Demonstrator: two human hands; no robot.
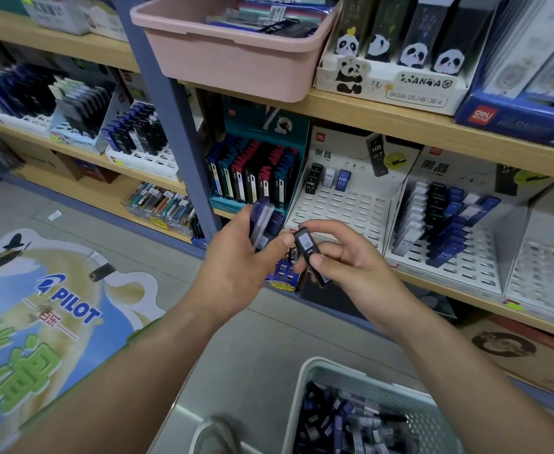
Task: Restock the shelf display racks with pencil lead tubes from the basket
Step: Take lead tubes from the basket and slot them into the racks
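A black tube is pinched in the grip of the right hand; at nine o'clock, several blue tubes are clasped by the left hand.

a wooden upper shelf runs across the top of the frame. it carries a pink tub at centre, a panda-printed box to the tub's right and a blue box at the far right edge. the lower shelf holds, left to right, a teal display box packed with upright packs, a white slotted rack with a few lead tubes in its back rows, a second rack with several rows filled, and a blurred third rack. left of the blue post, the left shelves carry more racks. on the grey floor a large pilot sign lies at lower left and a cardboard box sits at lower right.
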